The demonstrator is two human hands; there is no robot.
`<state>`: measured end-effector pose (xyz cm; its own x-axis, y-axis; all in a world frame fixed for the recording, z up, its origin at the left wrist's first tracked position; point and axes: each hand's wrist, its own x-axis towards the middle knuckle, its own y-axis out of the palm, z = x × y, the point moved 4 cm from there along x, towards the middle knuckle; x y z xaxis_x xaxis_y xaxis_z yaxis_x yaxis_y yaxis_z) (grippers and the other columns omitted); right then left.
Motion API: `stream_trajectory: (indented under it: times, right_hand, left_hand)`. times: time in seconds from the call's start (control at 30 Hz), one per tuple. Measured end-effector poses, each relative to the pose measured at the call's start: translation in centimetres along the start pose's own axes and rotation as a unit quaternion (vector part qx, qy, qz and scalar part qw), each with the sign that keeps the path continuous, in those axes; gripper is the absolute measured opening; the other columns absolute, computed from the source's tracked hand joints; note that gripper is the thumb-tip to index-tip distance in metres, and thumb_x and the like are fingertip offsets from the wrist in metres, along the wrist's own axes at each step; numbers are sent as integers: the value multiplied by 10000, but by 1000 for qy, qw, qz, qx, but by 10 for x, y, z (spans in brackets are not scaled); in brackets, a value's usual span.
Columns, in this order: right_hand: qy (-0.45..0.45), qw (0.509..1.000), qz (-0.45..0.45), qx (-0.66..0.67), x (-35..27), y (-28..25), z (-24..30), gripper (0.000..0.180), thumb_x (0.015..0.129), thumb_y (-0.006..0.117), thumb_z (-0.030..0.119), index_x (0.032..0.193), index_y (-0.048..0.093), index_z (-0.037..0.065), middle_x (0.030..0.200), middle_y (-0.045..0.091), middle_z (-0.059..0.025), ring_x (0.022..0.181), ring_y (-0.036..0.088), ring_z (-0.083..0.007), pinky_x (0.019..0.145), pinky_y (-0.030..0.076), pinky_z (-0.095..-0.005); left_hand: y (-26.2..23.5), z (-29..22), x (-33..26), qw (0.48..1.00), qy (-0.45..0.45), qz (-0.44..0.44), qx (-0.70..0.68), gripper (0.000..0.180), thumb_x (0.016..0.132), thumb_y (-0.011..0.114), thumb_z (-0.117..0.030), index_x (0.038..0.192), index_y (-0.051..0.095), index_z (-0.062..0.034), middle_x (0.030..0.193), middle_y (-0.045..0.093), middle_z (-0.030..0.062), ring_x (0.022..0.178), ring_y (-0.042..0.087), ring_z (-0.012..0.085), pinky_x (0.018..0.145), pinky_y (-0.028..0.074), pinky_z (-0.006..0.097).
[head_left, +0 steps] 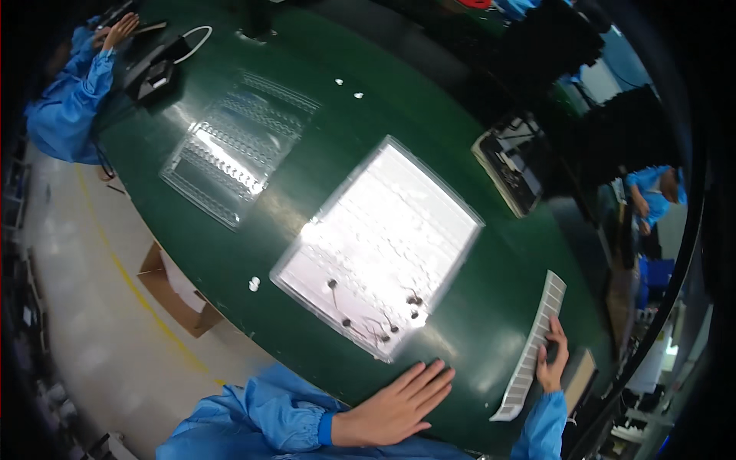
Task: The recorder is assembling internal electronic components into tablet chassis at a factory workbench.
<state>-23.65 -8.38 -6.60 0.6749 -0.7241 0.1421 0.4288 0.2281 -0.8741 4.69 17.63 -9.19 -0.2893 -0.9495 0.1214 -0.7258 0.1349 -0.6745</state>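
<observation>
My left hand (400,404) lies flat on the green table with its fingers stretched out, just below the near corner of a bright white tray (399,207). In the tray's near part are several small round black parts (346,323) with thin wire leads. My right hand (552,360) has its thumb and fingers curled at the right edge of a long white strip of grey rectangular labels (527,360), gripping it. The fingertips partly cover the strip's edge.
A clear ridged plastic tray (238,149) lies at the upper left of the green table (307,337). Small white pieces (254,284) lie near the left edge. A box-like device (510,165) stands at the right, and a cardboard box (172,295) below the table. Co-workers in blue sit beyond.
</observation>
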Motion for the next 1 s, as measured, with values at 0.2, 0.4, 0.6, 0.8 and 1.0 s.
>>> stream_trajectory:
  times: [0.2, 0.4, 0.6, 0.8, 1.0]
  right_hand:
    - [29, 993, -27, 113, 3, 25, -16, 390, 1008, 575, 351, 1207, 461, 35, 1567, 366, -260, 1496, 294, -356, 1220, 163, -445]
    - [29, 992, -68, 98, -5, 21, -18, 448, 993, 596, 406, 1202, 475, 28, 1532, 427, -252, 1505, 281, -348, 1229, 162, -448]
    - [-38, 993, -97, -48, 4, 20, 1, 218, 913, 628, 187, 1051, 518, 58, 1393, 602, -179, 1404, 456, -363, 1237, 157, -527]
    - [-67, 984, -144, -79, -4, 19, 3, 104, 959, 588, 104, 1028, 533, 49, 1348, 633, -157, 1333, 527, -359, 1222, 218, -531]
    - [-109, 969, -214, -60, 21, -2, 45, 262, 979, 538, -11, 1206, 645, 61, 1123, 704, -176, 1025, 689, -345, 880, 540, -389]
  left_hand:
    - [6, 0, -28, 971, 162, -17, -176, 484, 1049, 486, -277, 1458, 466, -19, 1582, 389, 114, 1479, 341, 304, 1202, 295, 485]
    - [-164, 83, -129, 838, -158, -521, 39, 101, 963, 601, -84, 1007, 686, -52, 1004, 681, 122, 870, 670, 263, 751, 550, 380]
    - [-207, 181, -141, 863, -247, -316, 306, 415, 968, 599, -252, 1377, 608, -186, 1507, 496, 55, 1398, 389, 372, 1187, 205, 562]
    - [-197, 177, -139, 903, -170, -286, 272, 365, 959, 612, -261, 1316, 657, -195, 1488, 512, 59, 1382, 412, 355, 1186, 226, 554]
    - [-199, 173, -133, 897, -148, -283, 306, 456, 961, 616, -267, 1410, 573, -202, 1453, 546, 10, 1355, 450, 289, 1181, 153, 639]
